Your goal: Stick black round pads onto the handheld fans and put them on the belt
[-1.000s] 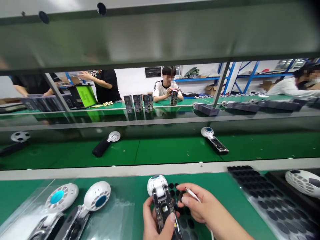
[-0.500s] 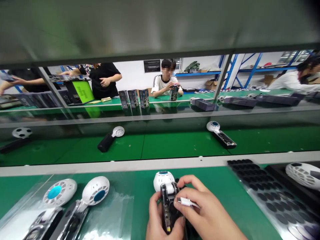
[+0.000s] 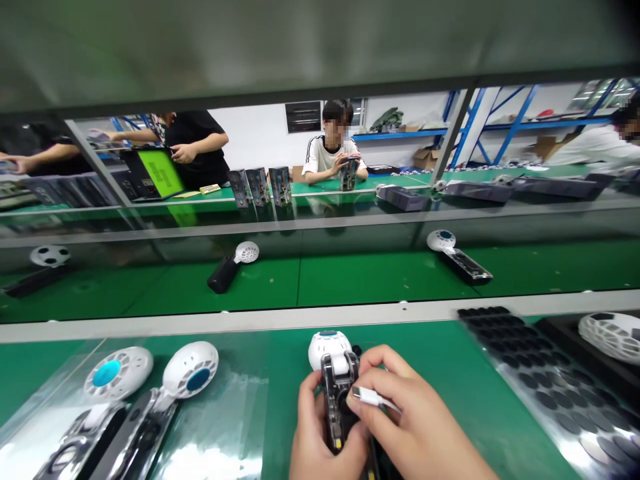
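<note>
A small handheld fan with a white round head and an open black handle showing its circuit board stands at the bottom centre. My left hand is wrapped round the handle from the left. My right hand is closed, its fingers pressed on the handle's right side, and a thin white tool lies pinched between thumb and fingers. A sheet of black round pads peeks out behind the fan head.
Two more open fans lie on clear plastic at the bottom left. A tray of black round pads and a white grille sit at the right. Beyond a grey rail, fans ride a green belt. Other people work at far benches.
My right hand came in from over the pad sheet onto the fan handle, carrying the white tool, and stays pressed there. The view shifted slightly; the belt fans moved right.
</note>
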`<state>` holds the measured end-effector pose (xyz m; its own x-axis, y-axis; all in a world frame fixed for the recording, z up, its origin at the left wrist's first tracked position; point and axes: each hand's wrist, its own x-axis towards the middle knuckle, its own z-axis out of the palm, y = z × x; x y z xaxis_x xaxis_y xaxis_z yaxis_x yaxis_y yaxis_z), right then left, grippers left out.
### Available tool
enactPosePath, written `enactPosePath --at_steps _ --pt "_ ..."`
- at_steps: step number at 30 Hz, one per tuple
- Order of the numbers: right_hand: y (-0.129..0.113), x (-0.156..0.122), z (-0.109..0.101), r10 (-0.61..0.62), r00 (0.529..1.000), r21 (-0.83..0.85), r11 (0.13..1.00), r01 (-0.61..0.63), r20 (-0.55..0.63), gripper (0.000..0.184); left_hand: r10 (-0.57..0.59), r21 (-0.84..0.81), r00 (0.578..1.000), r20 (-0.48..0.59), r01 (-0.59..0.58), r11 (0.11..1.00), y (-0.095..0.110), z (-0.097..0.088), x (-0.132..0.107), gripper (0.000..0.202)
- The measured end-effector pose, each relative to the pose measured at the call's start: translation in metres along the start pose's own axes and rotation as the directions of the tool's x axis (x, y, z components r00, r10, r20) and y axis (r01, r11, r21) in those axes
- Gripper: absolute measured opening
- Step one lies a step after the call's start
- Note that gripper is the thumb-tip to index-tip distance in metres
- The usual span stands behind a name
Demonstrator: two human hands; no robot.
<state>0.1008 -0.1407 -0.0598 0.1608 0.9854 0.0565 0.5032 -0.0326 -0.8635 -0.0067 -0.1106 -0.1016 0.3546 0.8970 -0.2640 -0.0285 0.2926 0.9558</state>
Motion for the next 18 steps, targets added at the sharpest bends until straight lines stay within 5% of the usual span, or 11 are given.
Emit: enactPosePath --at_steps 11,18 --pt "0.013 -0.006 0.014 -0.125 0.983 -0.033 0.992 0.122 -0.135 0.017 -0.031 -0.012 0.998 -0.049 0.030 0.999 0.003 0.001 -0.002 0.062" --pt "0.014 -0.007 0.011 -0.132 0.987 -0.121 0.985 0.121 -0.092 0.018 -0.038 -0.009 0.998 -0.052 0.037 0.999 0.005 0.002 -0.001 0.061"
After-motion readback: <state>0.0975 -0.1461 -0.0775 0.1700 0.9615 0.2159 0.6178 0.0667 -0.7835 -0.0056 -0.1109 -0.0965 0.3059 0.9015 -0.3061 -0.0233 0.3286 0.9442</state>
